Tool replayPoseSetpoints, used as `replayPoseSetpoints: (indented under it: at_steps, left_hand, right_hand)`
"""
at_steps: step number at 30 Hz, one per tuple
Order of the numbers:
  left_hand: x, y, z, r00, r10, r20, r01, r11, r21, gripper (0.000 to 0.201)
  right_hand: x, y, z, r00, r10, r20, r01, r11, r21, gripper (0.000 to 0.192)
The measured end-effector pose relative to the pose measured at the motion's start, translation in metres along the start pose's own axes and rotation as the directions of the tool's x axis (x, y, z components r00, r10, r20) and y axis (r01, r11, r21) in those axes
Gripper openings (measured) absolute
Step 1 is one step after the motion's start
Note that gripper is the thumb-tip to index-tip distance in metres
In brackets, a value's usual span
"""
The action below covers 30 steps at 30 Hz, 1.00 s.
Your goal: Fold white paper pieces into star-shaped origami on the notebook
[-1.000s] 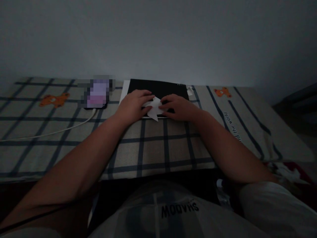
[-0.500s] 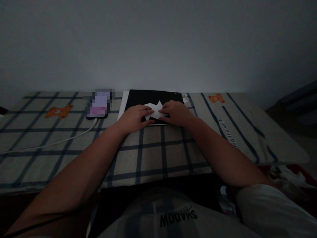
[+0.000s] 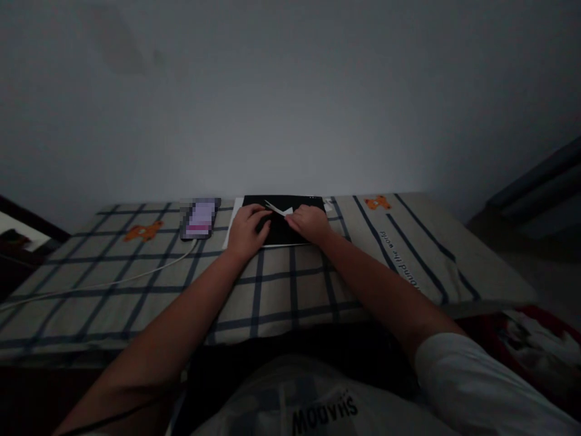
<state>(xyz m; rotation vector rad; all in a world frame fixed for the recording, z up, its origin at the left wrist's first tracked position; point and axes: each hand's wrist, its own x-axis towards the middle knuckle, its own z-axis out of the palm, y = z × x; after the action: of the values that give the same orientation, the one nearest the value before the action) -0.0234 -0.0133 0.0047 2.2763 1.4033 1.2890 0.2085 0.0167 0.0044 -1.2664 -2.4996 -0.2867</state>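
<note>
A folded piece of white paper [image 3: 287,212] is tilted up on edge above a flat black sheet or cover [image 3: 287,235] with white edges. My right hand [image 3: 310,224] pinches the paper's right end between thumb and fingers. Just left of the paper is my left hand [image 3: 247,231], its thumb and fingers curved with a gap between them. Its fingertips are near the paper's left end; no firm grip shows there. The far left tip of the paper points up and away from me.
A phone [image 3: 200,219] with a blurred screen lies to the left, a white cable [image 3: 149,274] running from it. The checked tablecloth [image 3: 276,297] covers the table, which meets a grey wall [image 3: 290,109]. A red container [image 3: 540,339] with crumpled white material stands low at right.
The paper was lying flatter with both hands on it; now it is tilted edge-up in my right hand, and my left fingers have come off it. The camera view has shifted.
</note>
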Motion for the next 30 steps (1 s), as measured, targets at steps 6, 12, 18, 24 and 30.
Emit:
replayPoseSetpoints:
  at_steps: [6,12,18,24,30]
  left_hand:
    - [0.003,0.024,0.032,0.859,-0.489,0.151,0.49,0.698,-0.522,0.038]
    - [0.008,0.049,0.053,0.797,-0.561,0.221,0.518,0.448,-0.729,0.035]
    - [0.013,0.06,0.051,0.776,-0.589,0.228,0.523,0.398,-0.754,0.017]
    - [0.022,0.074,0.07,0.813,-0.528,0.246,0.532,0.5,-0.683,0.024]
    - [0.04,0.082,0.106,0.875,-0.432,0.221,0.483,0.729,-0.486,0.02]
  right_hand:
    - [0.002,-0.009,-0.009,0.987,0.067,-0.143,-0.061,0.997,0.047,0.048]
    - [-0.013,-0.023,-0.032,0.983,-0.156,-0.095,0.155,0.988,-0.01,0.038]
    - [-0.039,-0.004,-0.034,0.914,0.232,-0.333,-0.105,0.927,0.36,0.034]
    - [-0.034,0.02,-0.021,0.679,0.724,0.119,-0.292,0.118,0.949,0.022]
    - [-0.049,0.048,-0.018,0.579,0.799,0.166,-0.261,-0.012,0.965,0.015]
